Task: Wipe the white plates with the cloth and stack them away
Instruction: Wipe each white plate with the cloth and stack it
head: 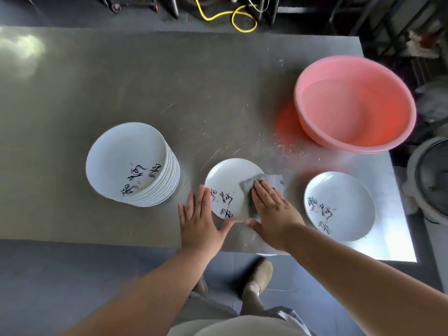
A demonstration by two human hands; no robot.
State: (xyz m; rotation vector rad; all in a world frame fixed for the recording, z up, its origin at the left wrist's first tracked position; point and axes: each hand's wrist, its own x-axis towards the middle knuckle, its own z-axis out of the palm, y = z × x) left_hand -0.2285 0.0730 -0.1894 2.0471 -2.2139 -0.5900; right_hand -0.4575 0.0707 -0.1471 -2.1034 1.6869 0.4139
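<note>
Grey cloth (271, 180), folded into a pad, lies across the right side of a white plate (230, 175) near the front edge of the bench (121, 81). One corner of the pad hangs past the plate's rim on the right. The right hand (274, 209) presses down on the cloth with its fingers straight and close together. It grasps nothing; the palm simply rests flat on the fabric.

The left hand (198, 219) is likewise released. Its fingers lie straight and spread against the plate's left rim, and the thumb reaches along the near edge. The plate sits face up and shows black brush characters and small pink marks on its near half.

To the left, apart from this plate, stands a tall stack of plates (126, 154) with the same pattern, tilted slightly to the right. To the right, 1 more patterned plate (344, 190) lies alone on the bench, face up.

Behind that single plate, a pink plastic basin (388, 112) sits close to the bench's right edge. Pale scratches and specks mark the surface between the basin and the middle plate.

Beyond the far edge, a yellow cable (232, 18) coils on the dark floor. A fan grille (434, 175) shows at the right border. Below the bench, a beige shoe (263, 270) rests on the floor.
</note>
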